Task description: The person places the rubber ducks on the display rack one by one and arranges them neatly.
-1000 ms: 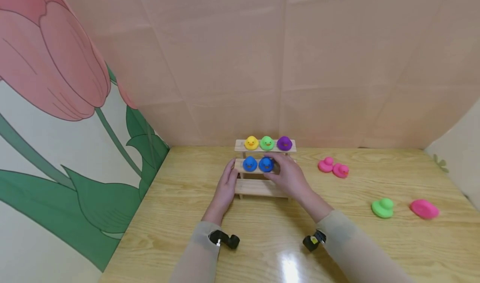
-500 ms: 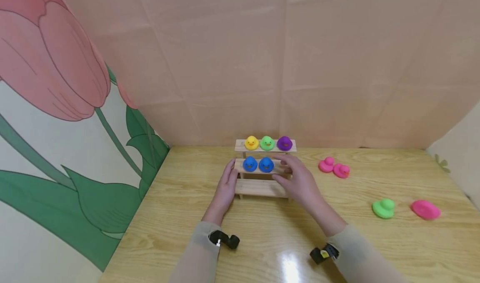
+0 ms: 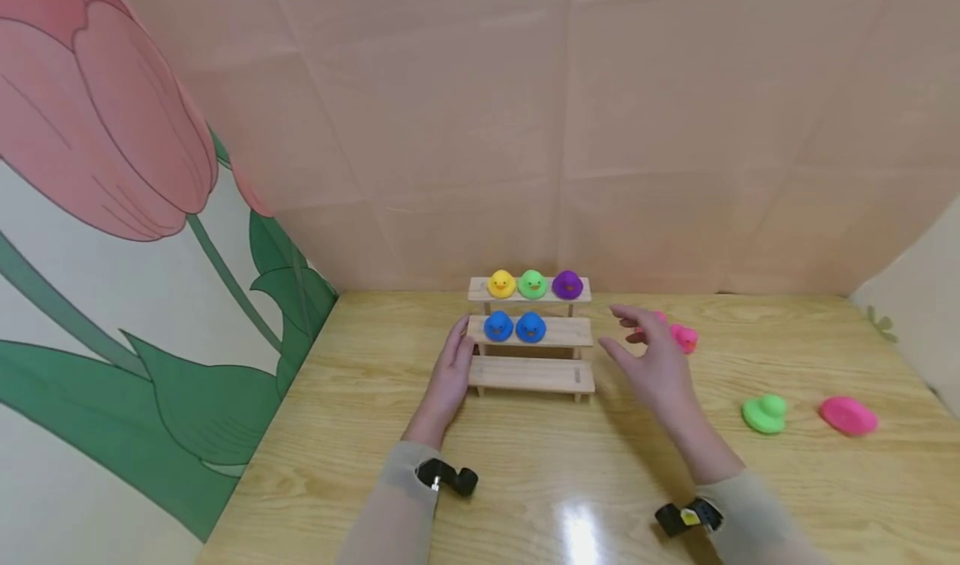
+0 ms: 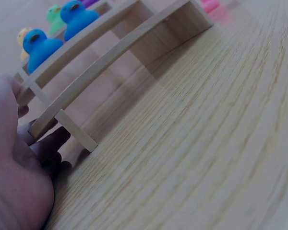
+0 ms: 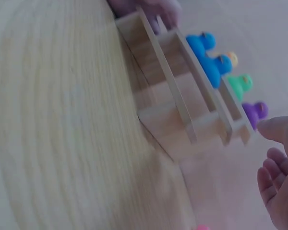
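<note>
A small three-tier wooden display rack [image 3: 555,373] stands on the table. Its top tier bears a yellow rubber duck [image 3: 502,284], a light green duck [image 3: 533,284] and a purple duck [image 3: 567,285]. On the middle tier sit two blue ducks [image 3: 498,326], side by side at the left. My left hand [image 3: 447,377] holds the rack's left end; in the left wrist view its fingers [image 4: 53,143] reach round behind the plank ends. To the right of the rack, my right hand [image 3: 656,365] hovers with nothing in it, thumb and fingers spread apart, partly covering two pink ducks [image 3: 685,338].
Farther right on the table [image 3: 525,473] are a green duck [image 3: 765,414] and a pink duck [image 3: 848,416] whose shape shows little of its head. A pinkish cloth backdrop [image 3: 450,132] rises behind, and a tulip-painted wall [image 3: 150,298] stands at the left.
My right hand has let go of the right blue duck on the middle tier and moved right, off the rack, towards the two pink ducks. The left hand has stayed at the rack.
</note>
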A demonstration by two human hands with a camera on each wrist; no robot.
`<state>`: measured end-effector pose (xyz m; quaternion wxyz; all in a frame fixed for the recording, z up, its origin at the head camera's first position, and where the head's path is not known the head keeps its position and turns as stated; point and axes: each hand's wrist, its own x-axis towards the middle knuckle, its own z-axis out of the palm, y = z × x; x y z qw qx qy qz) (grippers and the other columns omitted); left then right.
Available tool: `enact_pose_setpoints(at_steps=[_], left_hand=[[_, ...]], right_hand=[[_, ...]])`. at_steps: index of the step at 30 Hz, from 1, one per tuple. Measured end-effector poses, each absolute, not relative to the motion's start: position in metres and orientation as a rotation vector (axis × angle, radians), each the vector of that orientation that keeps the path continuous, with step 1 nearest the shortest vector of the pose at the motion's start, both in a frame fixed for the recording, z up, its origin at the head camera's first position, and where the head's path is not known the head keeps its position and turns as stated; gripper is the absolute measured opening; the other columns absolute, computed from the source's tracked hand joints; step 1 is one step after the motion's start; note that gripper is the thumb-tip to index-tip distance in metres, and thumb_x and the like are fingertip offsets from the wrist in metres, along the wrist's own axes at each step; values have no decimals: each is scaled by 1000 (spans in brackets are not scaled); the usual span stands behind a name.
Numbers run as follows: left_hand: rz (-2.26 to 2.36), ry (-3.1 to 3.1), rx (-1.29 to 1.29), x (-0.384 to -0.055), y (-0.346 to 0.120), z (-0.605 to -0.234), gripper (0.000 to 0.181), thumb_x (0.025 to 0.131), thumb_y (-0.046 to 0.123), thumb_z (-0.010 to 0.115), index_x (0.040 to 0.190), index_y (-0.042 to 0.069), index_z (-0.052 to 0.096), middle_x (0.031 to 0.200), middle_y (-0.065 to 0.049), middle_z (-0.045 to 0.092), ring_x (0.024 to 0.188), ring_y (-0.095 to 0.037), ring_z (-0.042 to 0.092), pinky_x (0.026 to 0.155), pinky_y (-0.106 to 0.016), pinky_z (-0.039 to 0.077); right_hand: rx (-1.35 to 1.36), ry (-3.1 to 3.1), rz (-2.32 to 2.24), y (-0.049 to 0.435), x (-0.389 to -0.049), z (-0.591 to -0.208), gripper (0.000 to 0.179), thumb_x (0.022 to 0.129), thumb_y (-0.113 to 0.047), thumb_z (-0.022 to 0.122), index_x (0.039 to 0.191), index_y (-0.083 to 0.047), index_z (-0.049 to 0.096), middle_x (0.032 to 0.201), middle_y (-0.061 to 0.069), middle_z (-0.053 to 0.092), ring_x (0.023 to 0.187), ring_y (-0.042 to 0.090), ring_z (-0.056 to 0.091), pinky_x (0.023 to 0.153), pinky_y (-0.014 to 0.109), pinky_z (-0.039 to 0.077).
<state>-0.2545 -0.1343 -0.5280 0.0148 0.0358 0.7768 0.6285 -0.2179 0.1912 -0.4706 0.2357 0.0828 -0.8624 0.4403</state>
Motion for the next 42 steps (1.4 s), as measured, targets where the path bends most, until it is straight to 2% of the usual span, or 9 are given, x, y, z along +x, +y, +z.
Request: enact_pose_setpoints(at_steps=[5, 10, 15, 22, 29, 32, 35, 38, 42], left_hand=[[1950, 2423, 112, -254, -135, -527, 55, 118, 58, 40, 171, 49, 34, 178, 5, 35, 165, -28, 28, 133, -59, 24], [1943, 2429, 121, -254, -135, -527, 57, 117, 59, 39, 172, 46, 33, 178, 4, 35, 165, -28, 27, 133, -59, 24], [1941, 2437, 126, -253, -135, -526, 54, 118, 59, 39, 171, 49, 33, 178, 3, 34, 165, -29, 26, 133, -59, 23], [1951, 2443, 138, -254, -135, -527, 55, 118, 58, 40, 172, 46, 34, 178, 1, 35, 165, -30, 26, 133, -60, 23], [1951, 2430, 131, -254, -135, -528, 55, 118, 59, 39, 171, 49, 34, 178, 4, 34, 165, -28, 26, 133, -58, 23], [1952, 2428, 137, -254, -135, -529, 54, 118, 59, 39, 171, 49, 33, 178, 5, 34, 165, -27, 26, 133, -57, 23], [1949, 2425, 142, -254, -135, -529, 54, 118, 58, 39, 171, 50, 33, 178, 6, 33, 165, -27, 26, 133, -57, 23], [1944, 2427, 143, -255, -136, -530, 54, 118, 59, 39, 171, 51, 32, 178, 6, 33, 166, -27, 25, 133, -58, 23], [1938, 2428, 133, -257, -136, -531, 55, 117, 60, 39, 171, 51, 32, 179, 6, 32, 166, -26, 24, 133, -57, 22]], right_hand=[[137, -2342, 1202, 212, -223, -470, 50, 98, -11, 87, 144, -2, 68, 131, 19, 69, 113, 37, 67, 95, 26, 51], [42, -2360, 1210, 232, -227, -471, 55, 100, -15, 86, 149, -2, 65, 141, 25, 64, 127, 46, 60, 104, 56, 50], [-3, -2385, 1252, 247, -231, -476, 64, 98, -16, 88, 155, -3, 60, 153, 29, 57, 139, 52, 51, 115, 71, 40], [-58, -2457, 1256, 264, -236, -488, 75, 99, -28, 88, 161, -4, 53, 163, 30, 48, 150, 56, 39, 122, 75, 31], [-31, -2466, 1282, 278, -242, -507, 73, 99, -14, 87, 160, 0, 51, 162, 34, 46, 149, 59, 38, 122, 76, 31], [-39, -2480, 1297, 281, -243, -512, 73, 100, -14, 85, 162, -1, 49, 162, 33, 46, 147, 56, 41, 121, 69, 38], [-57, -2490, 1318, 284, -243, -517, 74, 101, -17, 85, 164, -3, 48, 161, 32, 46, 142, 52, 47, 116, 38, 48], [-72, -2493, 1353, 286, -244, -521, 76, 101, -19, 85, 166, -4, 47, 161, 32, 46, 137, 50, 51, 97, 14, 44], [-93, -2507, 1383, 288, -245, -524, 79, 102, -22, 84, 168, -5, 44, 161, 32, 46, 137, 50, 51, 94, 14, 43]])
